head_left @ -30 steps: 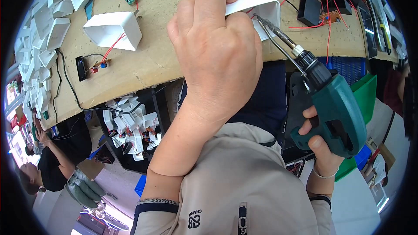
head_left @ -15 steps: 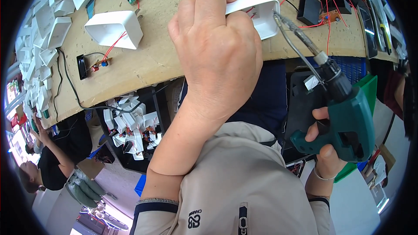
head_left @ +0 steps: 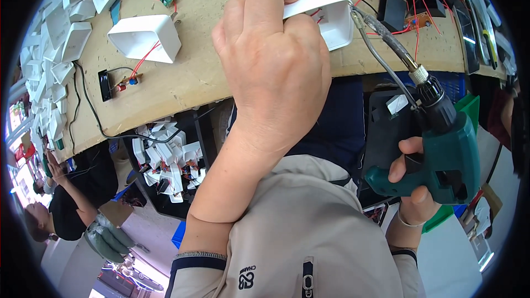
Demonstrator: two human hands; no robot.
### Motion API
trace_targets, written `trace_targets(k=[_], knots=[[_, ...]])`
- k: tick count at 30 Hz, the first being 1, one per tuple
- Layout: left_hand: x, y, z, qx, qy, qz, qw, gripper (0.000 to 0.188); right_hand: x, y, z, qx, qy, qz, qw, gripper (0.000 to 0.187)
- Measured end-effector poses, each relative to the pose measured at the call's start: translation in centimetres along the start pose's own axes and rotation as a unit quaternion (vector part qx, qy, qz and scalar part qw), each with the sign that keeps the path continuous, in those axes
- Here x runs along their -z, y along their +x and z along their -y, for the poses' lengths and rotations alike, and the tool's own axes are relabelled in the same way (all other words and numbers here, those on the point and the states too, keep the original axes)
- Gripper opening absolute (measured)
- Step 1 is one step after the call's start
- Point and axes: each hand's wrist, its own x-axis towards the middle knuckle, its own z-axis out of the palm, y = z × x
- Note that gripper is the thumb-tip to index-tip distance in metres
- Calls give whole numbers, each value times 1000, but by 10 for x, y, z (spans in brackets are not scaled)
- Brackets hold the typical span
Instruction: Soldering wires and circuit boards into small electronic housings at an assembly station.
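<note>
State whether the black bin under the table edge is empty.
Not empty: white parts lie heaped in the black bin. How full, I cannot tell.

Well left of the left grip [head_left: 273,55], an open white plastic housing [head_left: 138,38] lies on its side on the surface [head_left: 182,85]; red wires [head_left: 147,55] run from it toward a small circuit board [head_left: 132,81] beside a black rectangular part [head_left: 105,85]. Farther left spreads a heap of white housings [head_left: 58,49]. Below-left of that grip, a black crate [head_left: 206,138] holds white wired parts [head_left: 174,165]. Up-right of the right grip [head_left: 418,204] stands a green bin [head_left: 469,113].
</note>
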Motion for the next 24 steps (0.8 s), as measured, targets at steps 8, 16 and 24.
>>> trace_targets(k=[8, 16, 24], knots=[[3, 1, -2, 7, -7, 5, 1000, 6, 4, -1, -1, 1, 18, 8, 1000, 80], [5, 3, -3, 23, -24, 8, 999, 5, 11, 0, -7, 9, 59, 25, 998, 78], [8, 6, -2, 38, -32, 18, 999, 5, 12, 2, -10, 2, 100, 39, 994, 75]])
